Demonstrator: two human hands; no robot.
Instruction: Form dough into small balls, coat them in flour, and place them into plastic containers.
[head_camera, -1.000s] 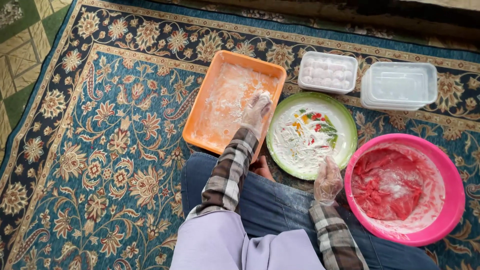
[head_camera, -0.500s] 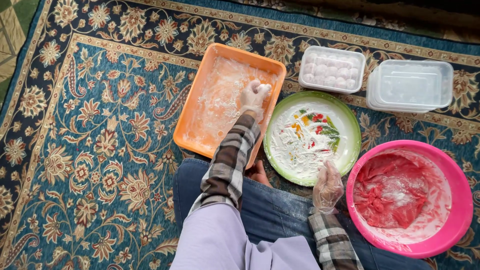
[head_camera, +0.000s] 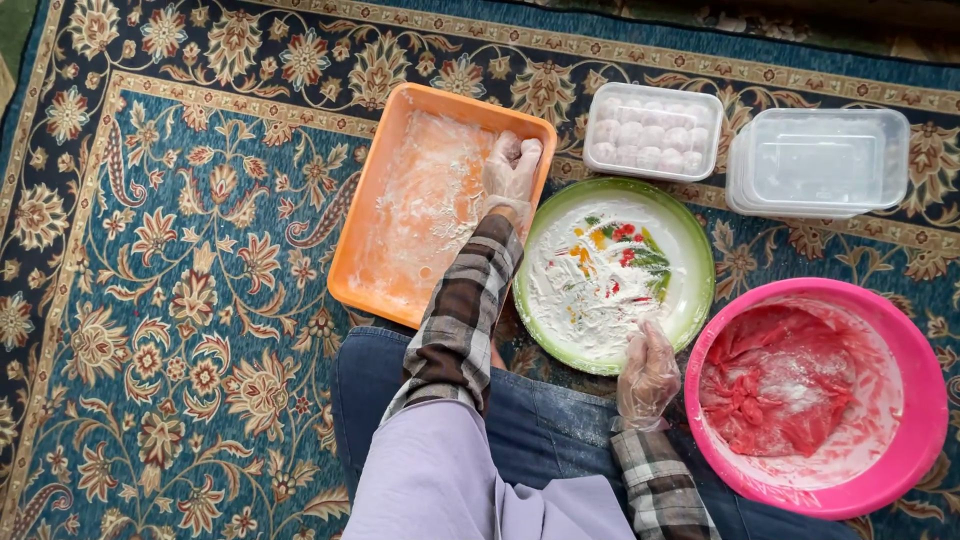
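Left hand (head_camera: 512, 170) is out over the far right corner of the orange tray (head_camera: 370, 250), gloved, fingers curled close together, and there looks to be a small white ball tucked at the fingertips, though I cannot tell for sure that it holds one. The tray floor is dusted white with flour, smeared thin so the orange shows through in patches.

Right hand (head_camera: 648, 375) rests at the near rim of the green plate (head_camera: 690, 300), also gloved, fingers loosely bent and holding nothing that I can see. The plate is coated in flour over a painted flower pattern.

By my reading, this is the flouring step: a piece going down into, or coming up from, the dusted tray. The next move calls for a light touch, since a soft ball will dent or stick if squeezed, and a short carry to the small tub (head_camera: 652, 132) just beyond the plate, already packed with pale round balls in rows.

Beside the tub stands a stack of empty clear tubs (head_camera: 818, 160). Near the right knee, the pink bowl (head_camera: 925, 400) holds a red, wet-looking mass flecked with flour. Everything sits on a patterned carpet (head_camera: 180, 300).
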